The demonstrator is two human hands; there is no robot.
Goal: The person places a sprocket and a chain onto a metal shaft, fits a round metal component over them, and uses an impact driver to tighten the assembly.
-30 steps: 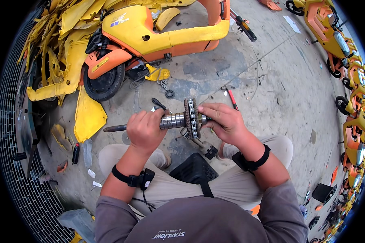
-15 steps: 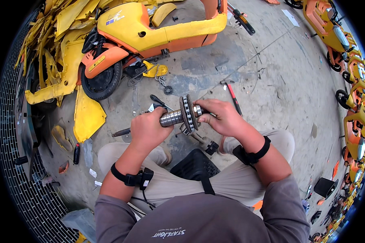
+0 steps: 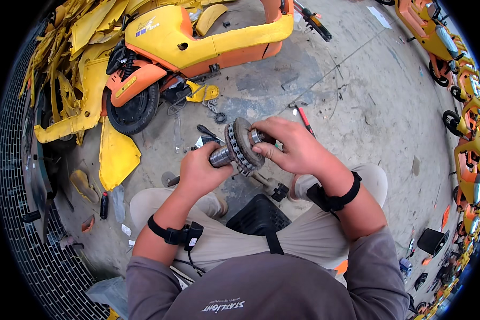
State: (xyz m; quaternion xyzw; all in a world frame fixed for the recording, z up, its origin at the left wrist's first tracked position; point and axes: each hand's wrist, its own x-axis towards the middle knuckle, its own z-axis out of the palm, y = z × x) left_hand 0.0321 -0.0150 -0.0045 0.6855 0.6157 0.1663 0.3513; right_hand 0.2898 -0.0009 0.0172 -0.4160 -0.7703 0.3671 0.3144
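A steel shaft fitted with round discs and a chain-like ring [image 3: 244,145] is held up in front of me, tilted, in both hands. My left hand [image 3: 202,169] is wrapped round the smooth cylindrical end of the shaft. At the other end, my right hand [image 3: 296,146] pinches the narrower part beside the larger disc with thumb and fingers. Beyond my left hand, a black-handled tool [image 3: 209,132] lies on the ground, partly hidden. A hammer with a red handle [image 3: 305,119] lies past my right hand, which covers its lower end.
A yellow and orange scooter [image 3: 197,50] lies on its side ahead, beside a pile of yellow panels [image 3: 85,48]. Near its wheel is a short chain [image 3: 217,113]. A black crate-like piece [image 3: 257,216] stands between my legs. Parked scooters [image 3: 466,152] line the right.
The shaft has turned so the larger disc's face shows more toward my right hand. My right hand has shifted slightly up; both hands keep their hold.
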